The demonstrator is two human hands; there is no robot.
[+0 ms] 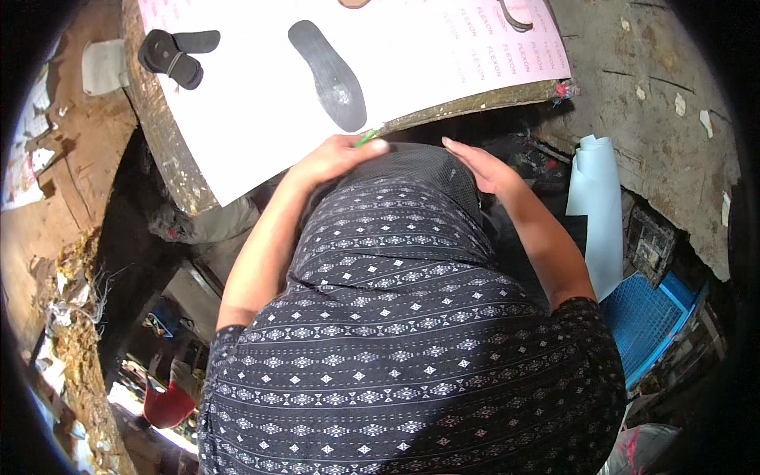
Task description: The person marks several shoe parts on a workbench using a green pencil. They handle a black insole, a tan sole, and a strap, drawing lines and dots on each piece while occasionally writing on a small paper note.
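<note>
My left hand (pixel 336 158) is at the near edge of the table, closed round a thin green pen (pixel 366 138) that pokes up beside the thumb. Its other fingers are partly hidden. Across from it, my right hand (pixel 481 168) lies with fingers stretched out along the side of a dark mesh cloth (pixel 412 162) over my lap. Just beyond the left hand, a black shoe sole (pixel 331 79) rests on a large white sheet (pixel 245 95) with pink print. The sheet covers the worn tabletop.
Several black sole-shaped pieces (pixel 176 59) lie at the sheet's far left. A dark curved strip (pixel 516 17) sits at the far right. Right of me stand a pale blue roll (pixel 595 206) and a blue plastic mesh basket (pixel 645 324). A worn wooden surface (pixel 71 170) borders the left.
</note>
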